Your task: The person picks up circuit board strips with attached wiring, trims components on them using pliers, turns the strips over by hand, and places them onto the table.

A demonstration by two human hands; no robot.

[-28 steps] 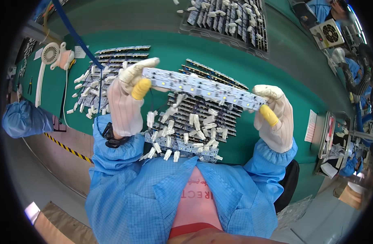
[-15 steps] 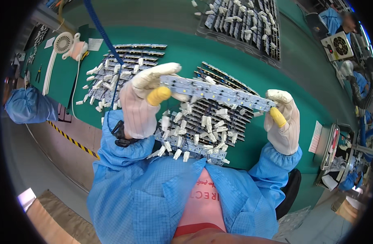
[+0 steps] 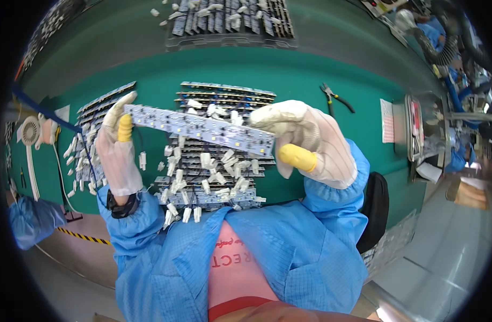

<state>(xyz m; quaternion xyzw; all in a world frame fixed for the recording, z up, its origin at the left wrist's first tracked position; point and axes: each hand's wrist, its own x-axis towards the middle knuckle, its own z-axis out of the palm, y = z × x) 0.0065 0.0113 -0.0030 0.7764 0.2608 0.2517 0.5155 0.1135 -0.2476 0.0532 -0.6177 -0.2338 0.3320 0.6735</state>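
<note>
The biggest thing was the green counter (image 3: 321,70), and it looked turned from the earlier picture, because the head had moved. At the far side sat a see-through tray (image 3: 230,42) full of strips, farther left in the view than before. In the middle of the counter lay a big pile of strips (image 3: 195,161), and a smaller pile (image 3: 93,129) lay to its left. One long, pale light strip (image 3: 200,129) was held up over the big pile, its right end tipped lower. The right hand (image 3: 310,137) had changed most: before, its yellow thumb pressed on the strip's right end, but now the thumb sat just by that end, with the fingers curled near the top edge. I could not tell if it gripped. The left hand (image 3: 117,155) still pinched the left end. A little white fan (image 3: 31,131) stood far left. Dark pliers (image 3: 330,96), unseen in that spot before, lay past the right hand. Tiny white plugs (image 3: 187,214) hung from the big pile.
</note>
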